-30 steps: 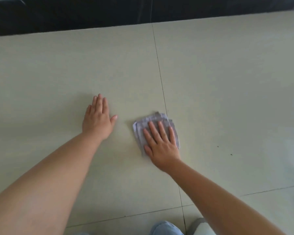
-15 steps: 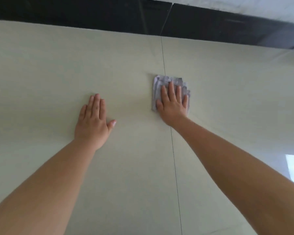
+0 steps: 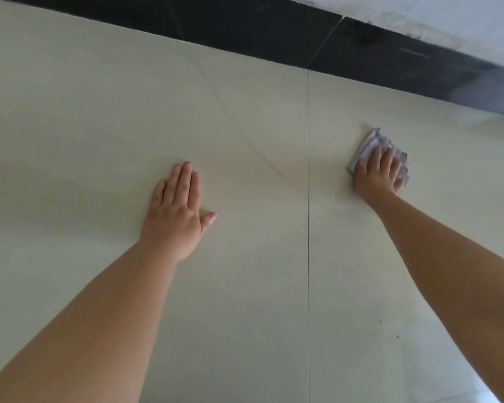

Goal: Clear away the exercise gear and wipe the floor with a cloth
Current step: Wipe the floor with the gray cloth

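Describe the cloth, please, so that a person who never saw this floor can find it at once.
Start at the black skirting strip along the far edge of the pale tiled floor, then follow the thin grout line toward you. The cloth lies right of that line, under the right hand. It is the only grey, crumpled thing there; the left hand presses bare tile.

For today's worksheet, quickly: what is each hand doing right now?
Left hand: open, flat on the floor.
Right hand: open, pressing the cloth.

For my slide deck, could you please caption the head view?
Right hand presses a folded grey cloth onto the pale tiled floor; left hand rests flat.
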Motion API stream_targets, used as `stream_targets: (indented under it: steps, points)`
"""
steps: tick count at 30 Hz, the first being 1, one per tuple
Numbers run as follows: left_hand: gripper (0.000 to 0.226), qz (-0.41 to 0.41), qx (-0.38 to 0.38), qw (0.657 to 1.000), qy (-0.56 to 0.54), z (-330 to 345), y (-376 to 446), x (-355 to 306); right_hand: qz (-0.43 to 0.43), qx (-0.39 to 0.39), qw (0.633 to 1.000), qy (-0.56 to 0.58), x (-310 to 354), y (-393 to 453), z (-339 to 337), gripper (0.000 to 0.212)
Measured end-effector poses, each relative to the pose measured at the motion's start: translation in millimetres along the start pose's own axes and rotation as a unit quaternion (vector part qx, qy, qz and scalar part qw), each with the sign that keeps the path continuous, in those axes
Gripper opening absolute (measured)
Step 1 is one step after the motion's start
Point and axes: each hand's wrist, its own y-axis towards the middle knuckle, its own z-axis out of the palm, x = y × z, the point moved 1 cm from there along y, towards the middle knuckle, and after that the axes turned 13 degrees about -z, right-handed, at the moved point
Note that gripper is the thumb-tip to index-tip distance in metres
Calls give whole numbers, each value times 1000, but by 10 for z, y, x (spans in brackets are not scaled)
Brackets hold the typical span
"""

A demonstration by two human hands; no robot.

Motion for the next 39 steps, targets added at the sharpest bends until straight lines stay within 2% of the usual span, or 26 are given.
stream_targets:
  steps: [2,6,8,11,12,13,15,16,18,19,21,24,27,30,32,34,35,37,39]
  points:
    - [73,-4,-5,1000,6,-4,20,8,-38,6,999,4,501,341,-73,55]
    - [72,-5,-5,1000,24,-10,21,-27,-233,15,972,-23,1384,112,28,54]
    - [73,-10,-5,1000,29,-24,10,-43,-338,12,940,-52,1277,-307,237,54]
    - [73,-13,-6,1000,28,-25,25,-31,-449,60,885,-109,552,-890,379,56]
    - [73,-12,-7,1000,27,-19,32,-24,-441,83,885,-126,239,-931,366,60]
    - [73,-12,-7,1000,27,-19,35,-21,-395,88,907,-115,-2,-882,300,66]
    - [73,-10,-13,999,31,-27,32,-21,-215,67,972,-64,-190,-570,74,82]
    - [73,-5,-16,999,34,-31,29,-23,-134,47,989,-48,-147,-353,-6,80]
    - [73,-1,-26,999,41,-26,22,-20,-69,21,997,-23,210,116,-163,60]
    - [73,-3,-29,999,45,-18,19,-10,-79,22,996,-19,487,280,-205,57]
    - [72,-7,-37,998,51,7,30,14,-154,42,987,-23,1066,388,-180,55]
    - [73,-4,-39,998,49,29,36,3,-272,52,959,-50,1603,57,3,55]
    - [72,-3,-3,999,43,2,19,-25,-323,65,942,-61,1426,-485,209,55]
    - [71,7,60,997,53,-32,0,-14,-339,69,936,-64,864,-1090,429,73]
    - [68,-1,28,999,41,-81,-1,-30,-318,68,939,-115,417,-1513,622,69]
    - [70,-26,17,1000,2,-127,-7,-64,-250,116,955,-112,67,-1920,716,59]
    - [71,-41,30,999,3,-134,-10,-54,-204,148,962,-104,-24,-2105,697,65]
    - [72,-53,68,996,12,-166,-33,-56,-156,167,969,-94,-116,-2404,690,95]
    - [72,-65,80,995,17,-214,-60,-80,-113,196,972,-58,-81,-2639,681,105]
